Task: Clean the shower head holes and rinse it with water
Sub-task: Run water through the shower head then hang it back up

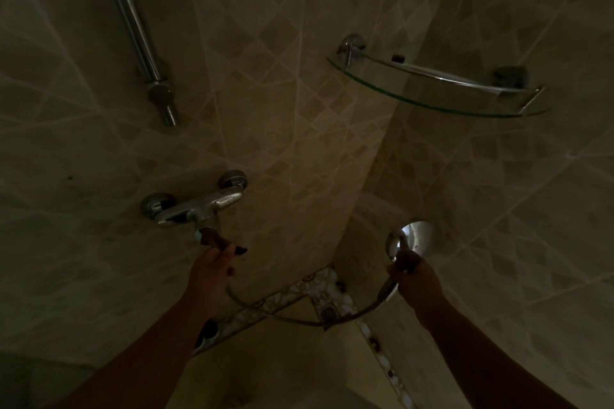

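Note:
The chrome shower head (415, 237) is at the lower right, its round back shining towards me and its holes hidden. My right hand (413, 276) grips its handle just below the head. A metal hose (299, 319) loops from the handle down and across to the chrome mixer tap (199, 206) on the tiled wall. My left hand (212, 262) reaches up under the tap, fingers closed on its lever. No water is visible.
A chrome riser rail (133, 20) runs down the wall at upper left. A glass corner shelf (438, 90) with a chrome rail hangs at upper right. A floor drain (329, 311) sits in the corner below. The light is very dim.

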